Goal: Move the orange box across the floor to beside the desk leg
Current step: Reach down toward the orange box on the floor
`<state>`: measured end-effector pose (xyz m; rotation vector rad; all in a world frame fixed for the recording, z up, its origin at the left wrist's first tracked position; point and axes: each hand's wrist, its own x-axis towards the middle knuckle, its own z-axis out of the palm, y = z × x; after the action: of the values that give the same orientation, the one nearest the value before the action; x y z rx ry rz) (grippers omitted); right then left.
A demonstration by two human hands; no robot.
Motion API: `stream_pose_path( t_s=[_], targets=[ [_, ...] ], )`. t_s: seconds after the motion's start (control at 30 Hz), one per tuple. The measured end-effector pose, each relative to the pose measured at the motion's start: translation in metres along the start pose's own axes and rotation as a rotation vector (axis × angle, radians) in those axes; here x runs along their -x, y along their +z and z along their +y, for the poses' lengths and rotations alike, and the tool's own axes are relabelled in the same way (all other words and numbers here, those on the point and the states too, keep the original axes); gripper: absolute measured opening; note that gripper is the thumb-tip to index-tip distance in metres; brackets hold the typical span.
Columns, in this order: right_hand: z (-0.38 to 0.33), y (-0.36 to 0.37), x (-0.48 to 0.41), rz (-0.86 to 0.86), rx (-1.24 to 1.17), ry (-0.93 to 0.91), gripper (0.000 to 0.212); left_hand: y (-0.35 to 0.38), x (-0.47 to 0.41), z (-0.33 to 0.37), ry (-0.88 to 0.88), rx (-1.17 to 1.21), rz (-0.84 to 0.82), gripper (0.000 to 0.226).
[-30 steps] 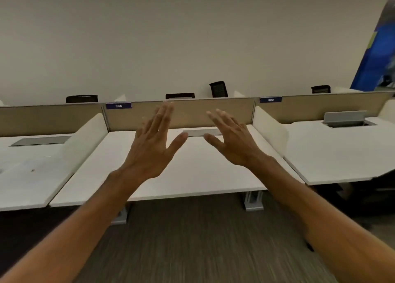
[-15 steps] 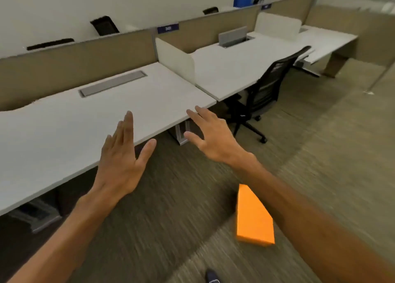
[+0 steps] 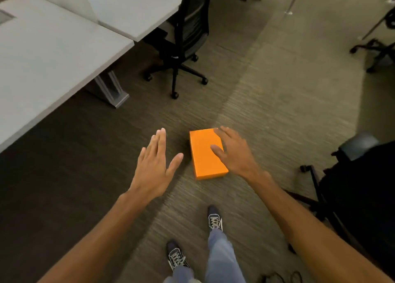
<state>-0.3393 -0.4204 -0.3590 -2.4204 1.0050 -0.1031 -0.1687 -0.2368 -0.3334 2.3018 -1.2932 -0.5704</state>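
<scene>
The orange box (image 3: 204, 154) lies flat on the carpet in the middle of the view, straddling the line between dark and light carpet. My right hand (image 3: 234, 152) hovers open over its right side, fingers spread, covering the box's right edge; contact cannot be told. My left hand (image 3: 155, 167) is open, palm down, to the left of the box and apart from it. The grey desk leg (image 3: 112, 89) stands on the dark carpet at upper left, under the white desk (image 3: 49, 47).
A black office chair (image 3: 183, 37) on castors stands right of the desk leg. Another dark chair (image 3: 359, 188) is close on my right. A chair base (image 3: 376, 52) sits at far right. My feet (image 3: 214, 219) are just behind the box.
My view has swung from the desks down to the floor. The orange box came into view and is now central, and both open hands have dropped toward it.
</scene>
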Motion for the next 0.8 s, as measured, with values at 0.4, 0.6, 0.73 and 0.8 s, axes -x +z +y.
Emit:
stream_pose_path(
  t_s=[0.4,0.6,0.73,0.8],
  targets=[
    [0.239,0.161,-0.092,-0.209,-0.175,0.367,0.058,0.263,-0.158,-0.040,-0.232,0.102,-0.244,0.094],
    [0.334,0.264,-0.140,-0.198,-0.283,0.488,0.057,0.402,-0.222,-0.081,-0.464,0.344,-0.258,0.094],
    [0.390,0.335,-0.163,-0.246,-0.338,0.584,0.064,0.483,-0.262,-0.127,-0.683,0.507,-0.229,0.092],
    [0.419,0.372,-0.173,-0.283,-0.348,0.642,0.074,0.524,-0.279,-0.159,-0.783,0.566,-0.250,0.103]
  ],
)
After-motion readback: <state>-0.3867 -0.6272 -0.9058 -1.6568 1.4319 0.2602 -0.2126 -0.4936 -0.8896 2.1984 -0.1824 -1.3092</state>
